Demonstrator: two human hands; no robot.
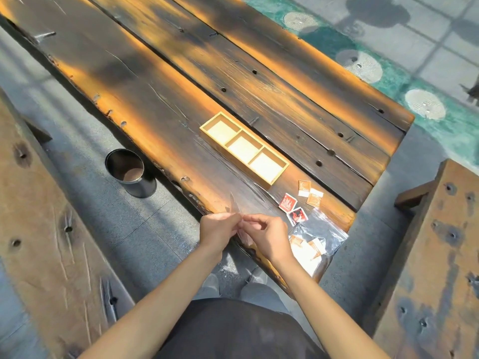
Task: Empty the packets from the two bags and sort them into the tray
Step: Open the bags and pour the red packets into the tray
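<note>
Packets [302, 200] loose on the dark wooden surface [160, 104], just right of the wooden tray [280, 169]: two red-and-white ones nearer, tan-and-white ones a little farther, close together. All three tray compartments bare, light wood showing. Second clear bag [320, 240] flat at the near right corner of the surface, overhanging the edge, tan and white packets visible inside.

Head view, nearer: left hand [216, 230] and right hand [269, 237] close together above the near edge of the surface, fingers [252, 218] of both pinched shut on a thin transparent bag [237, 207], fingertips nearly meeting. Bag hard to make out against the wood; contents, if any, not discernible. Bare forearms reaching in from below.

Metal cup [127, 172] on the grey floor to the left, beside the surface's edge. Wooden benches on both sides, left and right.
</note>
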